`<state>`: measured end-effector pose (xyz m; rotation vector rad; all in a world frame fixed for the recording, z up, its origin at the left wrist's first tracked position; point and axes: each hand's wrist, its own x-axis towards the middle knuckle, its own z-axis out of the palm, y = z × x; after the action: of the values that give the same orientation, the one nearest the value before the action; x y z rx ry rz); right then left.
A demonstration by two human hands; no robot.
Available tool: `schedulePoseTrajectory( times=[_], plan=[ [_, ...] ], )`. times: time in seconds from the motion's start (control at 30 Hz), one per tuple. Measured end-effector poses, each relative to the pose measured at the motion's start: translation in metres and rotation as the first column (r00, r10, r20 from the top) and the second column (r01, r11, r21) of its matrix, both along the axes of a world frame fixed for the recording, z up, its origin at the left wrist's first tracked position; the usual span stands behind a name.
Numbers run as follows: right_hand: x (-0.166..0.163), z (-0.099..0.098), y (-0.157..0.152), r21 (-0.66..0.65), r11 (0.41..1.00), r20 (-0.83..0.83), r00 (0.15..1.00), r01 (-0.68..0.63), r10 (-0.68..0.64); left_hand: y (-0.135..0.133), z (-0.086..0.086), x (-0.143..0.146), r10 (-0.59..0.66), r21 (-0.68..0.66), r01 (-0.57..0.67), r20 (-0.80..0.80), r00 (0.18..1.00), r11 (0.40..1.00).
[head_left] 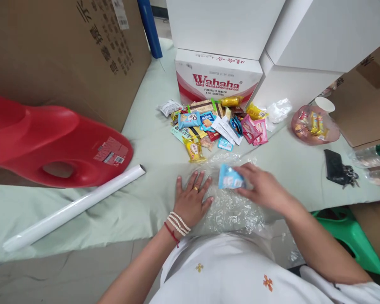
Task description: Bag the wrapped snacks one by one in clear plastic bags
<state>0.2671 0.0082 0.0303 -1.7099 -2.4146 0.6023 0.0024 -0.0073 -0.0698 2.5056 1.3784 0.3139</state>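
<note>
we press our left hand (192,198) flat, fingers spread, on the clear plastic bag (231,209) on the table (145,139); our right hand (261,185) pinches a small blue snack packet (229,178) above the bag, near the snack pile (215,124)

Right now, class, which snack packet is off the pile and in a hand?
The small light-blue packet, pinched by the right hand over the clear plastic bag; the rest lie heaped near the Wahaha box.

Pale green cloth (145,139) covers the surface. Centre: snack packet heap (215,122). Lower centre: clear plastic bag (231,211). Left: white roll (72,207), red plastic piece (50,143). Top: Wahaha carton (218,78). Right: black key pouch (334,166).
</note>
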Motion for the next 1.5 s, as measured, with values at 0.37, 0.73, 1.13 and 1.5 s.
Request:
schedulePoseTrajectory(
  times=[0.37,0.73,1.13,1.5],
  plan=[
    [0.029,-0.052,-0.100,0.011,0.974,-0.210,0.952,-0.227,0.224,-0.034,0.008,-0.067,-0.430,0.054,0.430,0.243,0.870,0.901],
    [0.058,-0.050,-0.072,-0.295,0.951,-0.542,0.836,-0.090,-0.089,0.021,0.038,-0.069,0.001,-0.401,0.187,0.425,0.905,0.897],
    [0.045,-0.037,0.038,0.166,0.981,0.053,0.993,0.099,-0.109,0.051,0.052,-0.033,0.410,0.191,-0.517,0.409,0.815,0.835],
    [0.001,-0.052,0.094,-0.170,0.981,-0.215,0.975,-0.094,0.056,-0.007,0.013,0.050,-0.140,0.127,0.139,0.000,0.990,0.982]
  ],
)
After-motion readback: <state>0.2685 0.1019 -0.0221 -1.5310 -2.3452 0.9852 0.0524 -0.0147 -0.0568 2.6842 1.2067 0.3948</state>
